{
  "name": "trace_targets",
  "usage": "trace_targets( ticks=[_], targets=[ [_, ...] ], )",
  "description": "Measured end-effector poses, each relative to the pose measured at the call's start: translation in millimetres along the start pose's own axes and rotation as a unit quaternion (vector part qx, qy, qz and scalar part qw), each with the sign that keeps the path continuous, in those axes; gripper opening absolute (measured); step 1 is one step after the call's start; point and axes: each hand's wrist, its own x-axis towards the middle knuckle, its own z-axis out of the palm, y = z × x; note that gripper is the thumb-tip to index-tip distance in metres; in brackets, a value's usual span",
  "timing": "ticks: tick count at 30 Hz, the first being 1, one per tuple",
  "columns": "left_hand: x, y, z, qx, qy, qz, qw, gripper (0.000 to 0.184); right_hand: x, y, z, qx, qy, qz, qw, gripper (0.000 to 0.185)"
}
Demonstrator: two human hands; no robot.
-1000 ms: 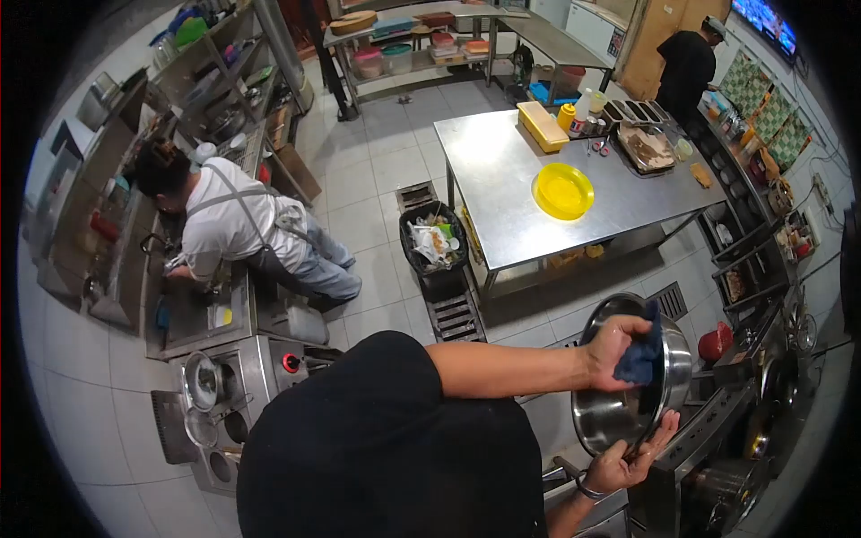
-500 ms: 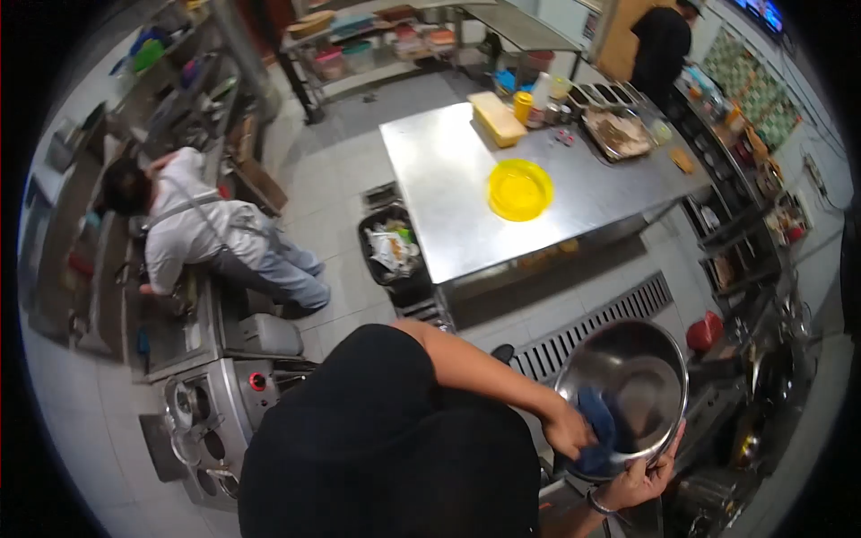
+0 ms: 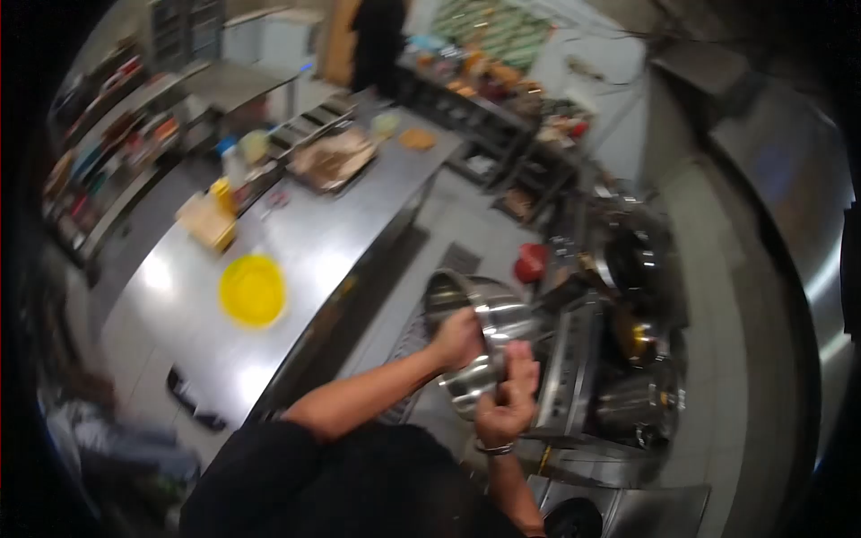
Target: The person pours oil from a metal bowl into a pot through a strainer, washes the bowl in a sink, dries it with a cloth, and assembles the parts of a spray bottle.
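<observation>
A shiny metal bowl [image 3: 502,309] is tilted on its side in front of me, its mouth facing left. My left hand [image 3: 459,339] reaches into the mouth. Its fingers are hidden inside, and no cloth shows. Against the outside of the bowl, near its lower edge, my right hand [image 3: 509,402] holds it, fingers pointing up along the wall and a band at the wrist.
A steel table [image 3: 314,242] at left bears a yellow round container [image 3: 253,291], a tray [image 3: 332,160] and bottles. Stove equipment [image 3: 567,368] and pots stand close at right. A person in black [image 3: 377,45] is at the back, a blurred co-worker [image 3: 126,439] at lower left.
The view has swung to the right. The bowl has turned from facing upward to lying on its side. The blue cloth, seen in my left hand before, is now out of sight.
</observation>
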Motion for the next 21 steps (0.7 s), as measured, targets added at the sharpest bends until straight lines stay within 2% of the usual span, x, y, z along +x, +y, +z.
trace_targets(
  ticks=[3,4,5,6,7,8,9,11,12,13,15,17,19,20,21],
  targets=[
    [-13.7,18.3,36.1,-0.049,-0.074,-0.109,0.99,0.041,19.4,22.7,-4.8,0.037,0.048,-0.028,0.998,0.021],
    [-20.0,24.4,39.1,-0.03,-0.109,-0.143,0.983,0.044,27.0,24.7,-7.8,0.044,0.058,0.014,0.997,0.023],
    [-22.2,24.0,37.5,0.016,-0.146,-0.172,0.974,0.046,33.3,28.2,-11.2,0.063,0.063,0.06,0.994,0.024],
    [-24.9,18.1,25.6,0.087,-0.179,-0.197,0.96,0.05,34.6,39.8,-9.5,0.05,0.075,0.057,0.994,0.024],
    [-25.5,-6.0,-44.8,0.218,-0.223,-0.243,0.919,0.051,31.3,55.2,-3.2,0.188,0.1,0.105,0.972,0.024],
    [-27.7,11.9,-2.0,0.283,-0.221,-0.206,0.91,0.052,30.1,65.9,0.5,0.324,0.121,0.148,0.926,0.024],
    [-25.1,12.0,7.1,0.266,-0.2,-0.186,0.925,0.048,30.4,69.6,1.6,0.321,0.125,0.145,0.927,0.024],
    [-12.9,5.7,18.6,0.249,-0.187,-0.17,0.935,0.043,35.6,64.4,2.0,0.197,0.043,0.102,0.974,0.015],
    [-3.6,-1.7,23.1,0.192,-0.062,-0.09,0.975,0.037,40.8,60.3,-1.7,0.132,0.013,0.069,0.989,0.014],
    [1.2,-6.4,26.1,0.131,0.07,-0.01,0.989,0.032,43.7,52.6,-3.9,0.082,-0.027,0.05,0.995,0.018],
    [24.8,9.4,27.4,0.044,0.033,0.031,0.998,0.029,44.4,46.7,-1.2,0.068,-0.042,0.009,0.997,0.018],
    [36.2,31.2,53.6,-0.036,0.064,0.033,0.997,0.031,48.0,50.8,-8.3,0.059,-0.05,-0.001,0.997,0.018],
    [52.7,52.3,53.8,-0.031,0.048,0.049,0.997,0.036,51.6,53.9,-15.1,0.081,-0.062,-0.048,0.994,0.019],
    [56.5,59.4,55.3,-0.076,0.098,0.06,0.99,0.04,51.1,56.9,-19.0,0.06,-0.087,-0.066,0.992,0.02],
    [62.3,62.0,33.1,-0.09,0.107,0.047,0.989,0.04,47.8,58.4,-17.6,0.046,-0.072,-0.081,0.993,0.021]
  ],
)
